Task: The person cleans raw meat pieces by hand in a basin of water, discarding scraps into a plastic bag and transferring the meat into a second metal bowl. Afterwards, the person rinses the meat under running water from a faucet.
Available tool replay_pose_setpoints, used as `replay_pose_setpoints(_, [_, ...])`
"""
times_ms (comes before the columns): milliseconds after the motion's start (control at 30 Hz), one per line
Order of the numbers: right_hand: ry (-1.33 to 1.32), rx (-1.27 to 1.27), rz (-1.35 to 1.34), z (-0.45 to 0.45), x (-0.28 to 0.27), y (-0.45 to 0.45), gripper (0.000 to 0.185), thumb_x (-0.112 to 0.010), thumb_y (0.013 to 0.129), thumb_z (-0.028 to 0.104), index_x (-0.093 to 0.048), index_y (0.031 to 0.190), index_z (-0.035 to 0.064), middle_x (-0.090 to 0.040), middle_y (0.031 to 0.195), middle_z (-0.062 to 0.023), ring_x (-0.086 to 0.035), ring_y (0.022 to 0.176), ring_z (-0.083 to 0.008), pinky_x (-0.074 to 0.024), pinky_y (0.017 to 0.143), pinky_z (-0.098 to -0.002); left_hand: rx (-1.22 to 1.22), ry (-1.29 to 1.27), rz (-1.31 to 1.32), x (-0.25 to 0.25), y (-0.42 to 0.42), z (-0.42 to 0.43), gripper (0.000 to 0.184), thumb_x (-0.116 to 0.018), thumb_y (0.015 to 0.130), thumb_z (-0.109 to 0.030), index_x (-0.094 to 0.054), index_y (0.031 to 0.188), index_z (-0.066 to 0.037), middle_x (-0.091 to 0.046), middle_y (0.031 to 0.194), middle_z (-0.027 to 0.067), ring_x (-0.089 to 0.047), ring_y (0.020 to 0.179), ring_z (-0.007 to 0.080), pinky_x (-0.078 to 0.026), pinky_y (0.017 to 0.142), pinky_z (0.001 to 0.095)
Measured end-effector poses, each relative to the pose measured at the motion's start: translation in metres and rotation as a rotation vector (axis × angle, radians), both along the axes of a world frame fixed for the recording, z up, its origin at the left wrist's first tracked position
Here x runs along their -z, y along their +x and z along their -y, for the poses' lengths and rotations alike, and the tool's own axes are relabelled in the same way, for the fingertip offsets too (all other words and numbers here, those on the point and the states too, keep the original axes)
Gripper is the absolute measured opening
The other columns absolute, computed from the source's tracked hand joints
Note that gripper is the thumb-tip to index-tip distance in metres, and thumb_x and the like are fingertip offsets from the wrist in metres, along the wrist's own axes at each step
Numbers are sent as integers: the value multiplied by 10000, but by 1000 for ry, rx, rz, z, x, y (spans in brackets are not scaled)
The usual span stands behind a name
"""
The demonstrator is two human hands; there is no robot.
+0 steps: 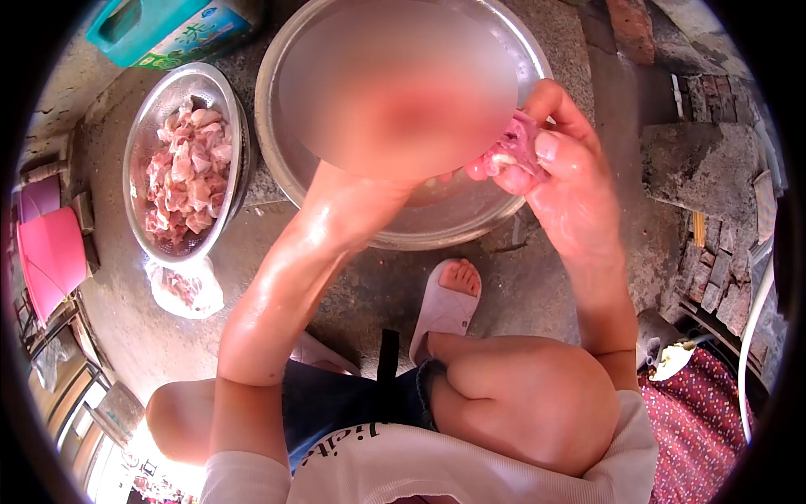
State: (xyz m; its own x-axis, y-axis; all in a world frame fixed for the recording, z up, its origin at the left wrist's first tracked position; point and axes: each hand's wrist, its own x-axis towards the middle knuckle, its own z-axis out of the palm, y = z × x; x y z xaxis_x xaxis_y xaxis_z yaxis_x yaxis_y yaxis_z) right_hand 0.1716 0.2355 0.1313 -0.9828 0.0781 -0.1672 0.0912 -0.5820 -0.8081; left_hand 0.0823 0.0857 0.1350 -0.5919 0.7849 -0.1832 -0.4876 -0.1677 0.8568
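My right hand (567,168) is closed on a piece of raw meat (516,151), pink and wet, at the right rim of a large metal basin (281,164). Thumb and fingers pinch the meat from its right side. My left hand (369,189) reaches over the basin from below. A blurred oval hides most of it and its fingers, so its grip cannot be made out. That blur also covers much of the basin's inside. Both forearms look wet.
Left of the basin, a metal colander (138,214) holds cut raw meat (191,172). Below it lies a white plastic bag (201,294) with scraps. A teal jug (159,38) stands behind, a pink bucket (52,252) far left. Bricks (714,277) and a white hose (756,336) are at right.
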Motion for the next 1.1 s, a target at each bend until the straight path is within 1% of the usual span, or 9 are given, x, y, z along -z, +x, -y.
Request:
replay_pose_setpoints(333, [13,211,-19,8,14,-2,73,-501,790,40,-490,862,33,-585,823,-75,-497,652,-99,-409,600,-243,-122,-34,177,18,3,-10,155,-499,818,-105,-615,834,-3,-569,674,10,-465,577,40,-376,522,163])
replay_pose_setpoints(433, [29,236,-9,-7,24,1,75,-505,793,39,-499,868,35,-584,834,-65,-512,669,-105,-426,616,-241,-50,101,198,27,-22,4,145,-497,832,-122,-572,873,-4,-579,738,40,-485,610,52,-388,532,180])
replay_pose_setpoints(633, [178,236,56,-10,31,2,42,-461,813,57,-481,841,34,-550,835,-84,-474,703,-110,-390,630,-236,118,-228,-177,-7,-64,34,209,-560,827,-176,-601,931,0,-613,801,72,-533,666,76,-435,620,190])
replay_pose_setpoints(767, [228,315,105,5,27,-4,102,-510,809,94,-481,885,31,-517,849,-49,-487,806,-106,-389,675,-213,129,-420,-355,-44,-86,106,199,-576,818,-157,-607,956,-17,-629,879,94,-582,751,116,-466,677,211])
replay_pose_setpoints(800, [233,154,-15,-5,37,-5,127,-518,815,109,-471,908,35,-510,868,-49,-486,814,-102,-395,695,-215,101,-467,-425,-52,-93,133,186,-570,822,-148,-608,956,-24,-630,878,89,-584,753,119,-466,676,212])
replay_pose_setpoints(900, [292,171,98,3,30,-10,116,-508,807,79,-498,905,18,-523,828,-38,-459,719,-90,-390,669,-222,-45,-573,-475,-62,-113,248,138,-572,817,-134,-610,930,-65,-624,884,61,-572,805,97,-461,711,224])
replay_pose_setpoints(1000, [290,107,85,-6,43,-5,200,-496,817,100,-476,997,16,-527,941,-78,-479,800,-119,-390,708,-238,-225,-1165,-655,-9,-101,374,150,-623,775,-210,-645,841,-77,-641,841,39,-572,759,118,-442,725,254])
replay_pose_setpoints(1033, [262,19,57,-5,43,-6,211,-492,819,103,-477,1010,15,-527,963,-84,-487,833,-132,-394,725,-241,-171,-1565,-665,27,-91,415,176,-646,750,-290,-646,797,-120,-629,843,54,-568,767,157,-435,745,292])
replay_pose_setpoints(1100, [227,-2,125,11,49,-9,222,-485,823,86,-476,1032,13,-532,971,-88,-496,867,-148,-399,745,-251,32,-1913,-957,87,-62,464,298,-671,675,-416,-629,730,-126,-559,987,86,-474,985,264,-396,819,375])
